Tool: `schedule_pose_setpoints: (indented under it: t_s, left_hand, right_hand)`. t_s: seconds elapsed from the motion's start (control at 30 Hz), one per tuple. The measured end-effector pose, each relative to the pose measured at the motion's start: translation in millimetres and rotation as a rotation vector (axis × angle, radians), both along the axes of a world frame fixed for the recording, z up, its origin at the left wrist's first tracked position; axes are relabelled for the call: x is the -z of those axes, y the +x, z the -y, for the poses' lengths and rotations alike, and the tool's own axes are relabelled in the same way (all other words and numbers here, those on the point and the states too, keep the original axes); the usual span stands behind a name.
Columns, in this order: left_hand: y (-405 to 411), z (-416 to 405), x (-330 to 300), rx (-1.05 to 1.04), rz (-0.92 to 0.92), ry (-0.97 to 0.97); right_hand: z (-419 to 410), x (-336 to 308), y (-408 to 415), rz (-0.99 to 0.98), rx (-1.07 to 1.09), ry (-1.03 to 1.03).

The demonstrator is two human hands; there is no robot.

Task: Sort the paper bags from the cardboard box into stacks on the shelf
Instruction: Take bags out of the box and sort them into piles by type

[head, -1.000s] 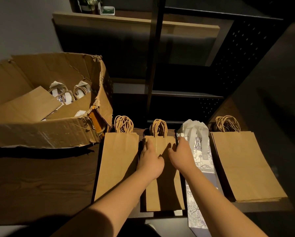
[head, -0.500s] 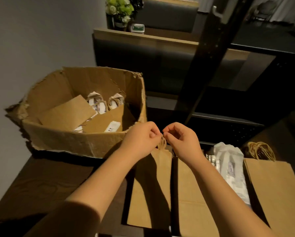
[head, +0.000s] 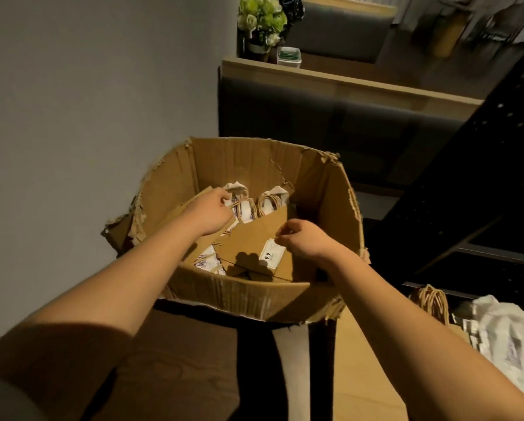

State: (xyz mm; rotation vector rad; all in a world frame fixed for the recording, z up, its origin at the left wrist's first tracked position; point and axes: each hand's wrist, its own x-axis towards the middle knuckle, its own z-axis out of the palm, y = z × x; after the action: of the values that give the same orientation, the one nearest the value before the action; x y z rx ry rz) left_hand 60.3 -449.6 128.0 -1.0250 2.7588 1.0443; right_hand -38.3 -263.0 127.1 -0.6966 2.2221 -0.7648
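Observation:
The torn cardboard box (head: 254, 299) stands on the dark wooden shelf (head: 179, 369). Inside lie brown paper bags and white patterned bags with twine handles (head: 245, 208). My left hand (head: 209, 212) reaches into the box, fingertips at a twine handle; whether it grips is unclear. My right hand (head: 304, 243) hovers with curled fingers over a flat brown bag (head: 254, 241) bearing a white label (head: 271, 254), holding nothing I can see. Sorted stacks lie lower right: a brown bag stack (head: 361, 366), further twine handles (head: 433, 300) and a white patterned bag (head: 509, 338).
A grey wall (head: 87, 117) runs along the left of the box. Behind the box a wooden ledge (head: 345, 82) carries a vase of flowers (head: 262, 22) and a small white container (head: 289, 56). A black perforated shelf frame (head: 482, 177) rises on the right.
Both hands left the brown bag stacks and moved up and left into the cardboard box. The view swung left, so the stacks now sit at the lower right edge.

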Motion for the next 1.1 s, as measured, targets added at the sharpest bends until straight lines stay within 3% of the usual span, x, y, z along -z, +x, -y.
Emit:
schedule_pose_setpoints:
  t_s: [0.17, 0.27, 0.4, 0.5, 0.67, 0.83, 1.0, 1.1]
  left_hand:
    - [-12, 49, 30, -0.062, 0.404, -0.209]
    - [-17, 67, 45, -0.065, 0.511, -0.206]
    - [-17, 79, 60, -0.078, 0.586, -0.133]
    - [-18, 85, 71, -0.132, 0.609, -0.166]
    - [-25, 89, 68, -0.135, 0.586, -0.202]
    - [-31, 82, 49, 0.042, 0.593, -0.339]
    - [-38, 80, 34, -0.018, 0.247, -0.161]
    - [-31, 83, 28, -0.169, 0.023, -0.073]
  right_hand:
    - [32, 35, -18, 0.013, -0.216, 0.415]
    - [36, 45, -36, 0.108, -0.130, 0.448]
    - [33, 56, -50, -0.048, -0.023, 0.463]
    - [32, 68, -55, -0.007, 0.039, 0.497]
    - [29, 80, -63, 0.072, 0.080, 0.525]
    - [31, 79, -67, -0.060, -0.014, 0.587]
    - [36, 61, -61, -0.100, -0.058, 0.368]
    - [32, 38, -58, 0.135, 0.151, 0.086]
